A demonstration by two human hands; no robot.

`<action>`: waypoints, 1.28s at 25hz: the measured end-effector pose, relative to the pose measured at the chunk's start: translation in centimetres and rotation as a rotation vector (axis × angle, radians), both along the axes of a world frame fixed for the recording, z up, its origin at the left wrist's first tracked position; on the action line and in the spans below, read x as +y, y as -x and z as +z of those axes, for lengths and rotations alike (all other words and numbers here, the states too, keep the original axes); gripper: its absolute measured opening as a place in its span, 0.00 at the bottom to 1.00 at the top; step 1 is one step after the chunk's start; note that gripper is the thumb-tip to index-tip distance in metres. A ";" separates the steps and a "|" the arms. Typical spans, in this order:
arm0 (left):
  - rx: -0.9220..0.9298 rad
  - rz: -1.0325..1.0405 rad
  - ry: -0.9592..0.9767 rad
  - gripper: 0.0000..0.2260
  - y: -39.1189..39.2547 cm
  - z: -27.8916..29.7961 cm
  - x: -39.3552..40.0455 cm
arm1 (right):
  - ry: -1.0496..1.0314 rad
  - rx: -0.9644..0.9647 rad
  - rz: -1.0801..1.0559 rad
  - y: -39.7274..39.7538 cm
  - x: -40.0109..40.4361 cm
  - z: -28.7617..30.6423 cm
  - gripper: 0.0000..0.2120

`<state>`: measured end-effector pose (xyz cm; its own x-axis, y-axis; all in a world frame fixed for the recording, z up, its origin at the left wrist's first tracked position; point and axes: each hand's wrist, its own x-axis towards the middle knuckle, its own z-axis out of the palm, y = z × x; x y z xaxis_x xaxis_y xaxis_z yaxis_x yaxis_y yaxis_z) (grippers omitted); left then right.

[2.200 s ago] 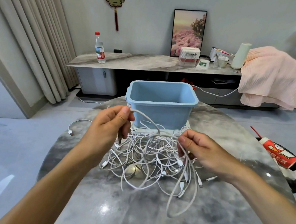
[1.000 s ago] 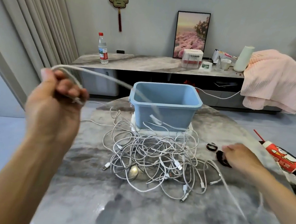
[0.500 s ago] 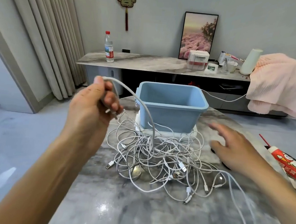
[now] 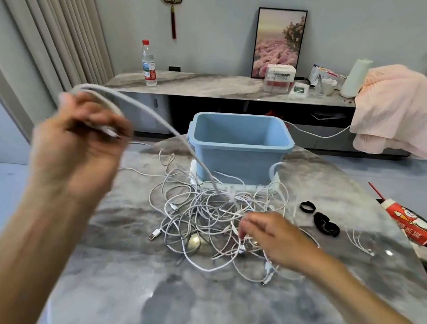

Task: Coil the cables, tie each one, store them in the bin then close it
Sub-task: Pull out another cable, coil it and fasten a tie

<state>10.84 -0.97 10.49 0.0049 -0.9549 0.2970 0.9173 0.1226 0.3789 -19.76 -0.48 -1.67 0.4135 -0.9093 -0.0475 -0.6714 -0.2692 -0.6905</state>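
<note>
A tangle of several white cables [image 4: 203,216] lies on the marble table [image 4: 147,296] in front of an open blue bin [image 4: 238,148], which stands on its white lid [image 4: 271,186]. My left hand [image 4: 79,147] is raised at the left and grips one end of a white cable [image 4: 159,122] that arcs down into the pile. My right hand [image 4: 270,236] is low on the right side of the pile, its fingers curled among the cables; whether it holds one is unclear. Black cable ties [image 4: 322,220] lie to the right of the pile.
A red and white carton [image 4: 410,223] lies at the table's right edge. Behind the table runs a low sideboard [image 4: 212,86] with a water bottle [image 4: 148,63], boxes and a pink blanket [image 4: 398,106]. Curtains hang at the left.
My right hand has come back from the black ties on the right and dropped onto the cable pile. My left hand still holds the raised cable end, a little further left.
</note>
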 end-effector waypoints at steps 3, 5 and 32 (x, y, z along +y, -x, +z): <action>0.178 0.103 0.000 0.13 -4.2 -0.4 -0.3 | -0.072 -0.032 -0.065 4.6 -2.2 1.2 0.14; 0.109 0.073 -0.073 0.17 -4.4 -0.9 -0.3 | -0.158 -0.061 -0.029 6.4 -2.7 1.2 0.14; -0.521 -0.128 -0.259 0.10 13.3 -5.3 3.5 | 0.287 -0.384 -0.243 -4.8 3.0 3.7 0.09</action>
<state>-2.41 2.51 5.23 -0.1989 -0.9799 -0.0129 0.6036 -0.1329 0.7862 -15.00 2.53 2.07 0.1278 -0.9350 0.3308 -0.4512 -0.3518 -0.8202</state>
